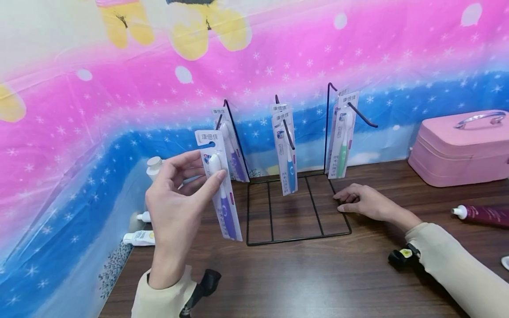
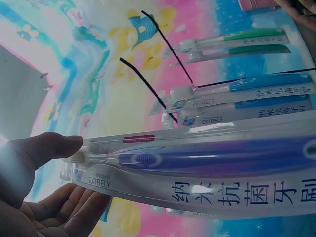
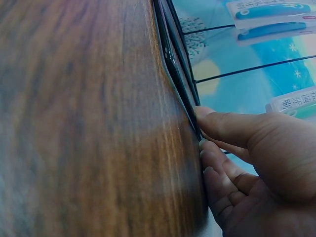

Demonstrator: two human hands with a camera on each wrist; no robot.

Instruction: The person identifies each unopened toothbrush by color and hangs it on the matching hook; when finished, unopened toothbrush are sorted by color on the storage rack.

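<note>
My left hand (image 1: 175, 198) pinches a packaged purple toothbrush (image 1: 227, 214) by the upper part of its pack, thumb in front and fingers behind. The pack hangs upright just before the left hook of a black wire display rack (image 1: 299, 239); whether it touches the hook I cannot tell. Behind it, another purple toothbrush pack (image 1: 237, 162) is on that hook. Blue toothbrush packs (image 1: 291, 173) hang on the middle hook and green ones (image 1: 343, 152) on the right hook. My right hand (image 1: 367, 203) pinches the right side wire of the rack's base, as the right wrist view shows.
The rack stands on a brown wooden table (image 1: 302, 278) against a colourful cloth backdrop. A pink case (image 1: 457, 150) and a dark red tube (image 1: 487, 215) lie to the right. Left of the rack are a white tube (image 1: 140, 238) and a white-capped bottle (image 1: 154, 164), partly hidden.
</note>
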